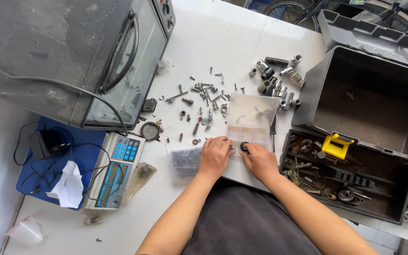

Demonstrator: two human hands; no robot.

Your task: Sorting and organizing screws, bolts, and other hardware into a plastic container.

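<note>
My left hand (pixel 215 157) rests on the white table beside a clear plastic compartment box (pixel 250 119), its fingers curled over a small metal part. My right hand (pixel 259 160) pinches a small dark round ring (pixel 244 147) at the box's near edge. Both hands sit close together, almost touching. Loose screws and bolts (pixel 204 101) lie scattered just beyond the hands. A clear bag of screws (pixel 183 164) lies left of my left hand.
A dark toaster oven (pixel 72 56) stands at the far left. A digital scale (pixel 115 170) sits below it. Metal sockets (pixel 277 78) lie at the back. An open black toolbox (pixel 369 104) with a tool tray (pixel 341 177) fills the right.
</note>
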